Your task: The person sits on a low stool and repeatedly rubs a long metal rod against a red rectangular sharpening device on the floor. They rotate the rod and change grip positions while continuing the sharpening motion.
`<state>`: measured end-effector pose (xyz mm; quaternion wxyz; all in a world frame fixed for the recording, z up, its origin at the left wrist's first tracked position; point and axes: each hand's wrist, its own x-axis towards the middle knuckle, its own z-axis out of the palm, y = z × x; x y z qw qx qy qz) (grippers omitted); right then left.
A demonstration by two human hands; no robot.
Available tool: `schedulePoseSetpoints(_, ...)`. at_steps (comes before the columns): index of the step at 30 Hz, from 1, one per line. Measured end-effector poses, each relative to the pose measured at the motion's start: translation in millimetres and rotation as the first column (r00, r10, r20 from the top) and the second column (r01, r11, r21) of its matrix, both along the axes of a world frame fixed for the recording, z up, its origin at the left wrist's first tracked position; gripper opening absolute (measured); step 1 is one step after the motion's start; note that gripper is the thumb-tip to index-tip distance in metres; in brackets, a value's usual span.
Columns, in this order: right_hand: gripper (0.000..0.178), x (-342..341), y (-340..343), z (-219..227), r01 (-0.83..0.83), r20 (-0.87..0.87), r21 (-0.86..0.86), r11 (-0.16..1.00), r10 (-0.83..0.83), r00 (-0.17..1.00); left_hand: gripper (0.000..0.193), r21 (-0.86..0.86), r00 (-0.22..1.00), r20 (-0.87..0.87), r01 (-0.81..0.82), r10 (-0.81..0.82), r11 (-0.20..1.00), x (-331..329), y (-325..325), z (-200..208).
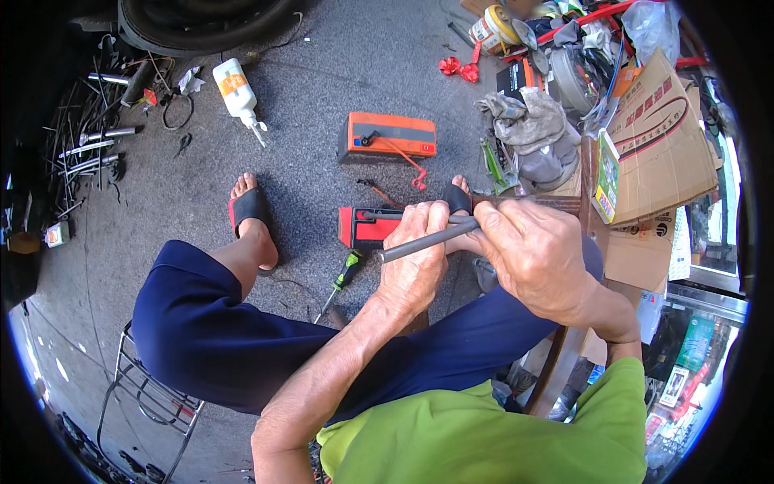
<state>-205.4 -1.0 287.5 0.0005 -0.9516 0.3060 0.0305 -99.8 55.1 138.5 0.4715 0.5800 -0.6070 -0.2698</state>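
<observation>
Above my right leg, both hands are closed close together around a dark grey rod or tube (426,241). Its blunt end points left across the back of my left hand (413,256), whose fingers are curled. My right hand (528,256) grips the other end, which disappears among its fingers. Just behind my left hand, partly covered by it, a red and black box-like battery (356,228) sits on the ground. A screwdriver (347,269) with a green and black handle lies to the left of that hand.
Farther off stands an orange and grey battery (403,137) with a red cord. A white bottle (235,90) lies at far left, near a heap of metal rods (89,153). Cardboard (665,145), rags (532,121) and clutter crowd the right. A wire rack (153,395) stands lower left.
</observation>
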Motion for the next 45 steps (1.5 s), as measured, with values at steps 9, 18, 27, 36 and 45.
schedulePoseSetpoints(9,0.027,0,1,-23,-0.061,0.142,-0.049,0.997,0.067,0.988,0.035,0.011,0.999,-0.041,-0.006,0.006,1.000,5,2,-1)
schedulePoseSetpoints(18,0.016,12,25,-24,0.199,0.157,-0.033,0.979,-0.192,0.969,0.035,-0.070,0.999,-0.040,-0.030,0.027,0.997,7,4,0)
schedulePoseSetpoints(27,0.028,2,-28,-34,-0.073,0.226,0.764,0.641,-0.159,0.961,0.068,0.363,0.936,0.293,0.079,-0.194,0.929,43,-6,-89)
schedulePoseSetpoints(36,0.027,6,-29,-37,0.190,-0.022,0.773,0.606,-0.273,0.962,0.061,0.541,0.998,-0.017,0.065,-0.066,0.839,53,-6,-152)
schedulePoseSetpoints(45,0.019,10,-29,-36,0.141,0.050,0.761,0.634,-0.274,0.960,0.054,0.511,0.991,-0.131,0.058,0.012,0.858,57,-10,-158)
